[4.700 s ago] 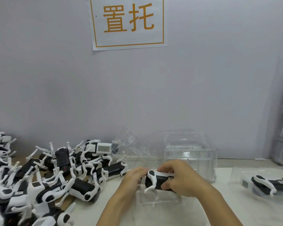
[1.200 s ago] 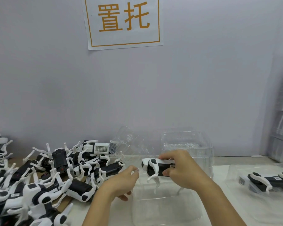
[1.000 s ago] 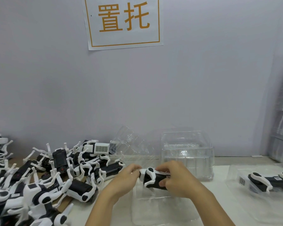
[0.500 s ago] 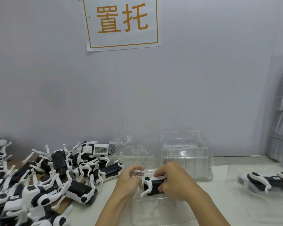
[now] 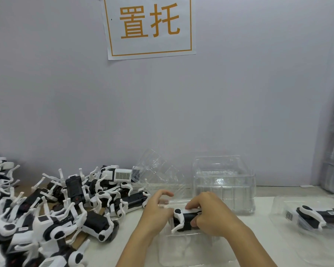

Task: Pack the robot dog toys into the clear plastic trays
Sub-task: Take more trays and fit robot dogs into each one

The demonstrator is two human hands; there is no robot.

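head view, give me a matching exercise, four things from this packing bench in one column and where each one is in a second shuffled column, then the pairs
Things:
1. robot dog toy being packed
2. pile of robot dog toys
3. stack of clear trays
4. paper sign

Places:
A. on the wall, top centre
B. between the left hand and right hand, over a clear tray
C. heaped on the left of the table
D. at the back of the table, behind the hands

Pairs: 1-B, 2-C, 3-D, 4-A
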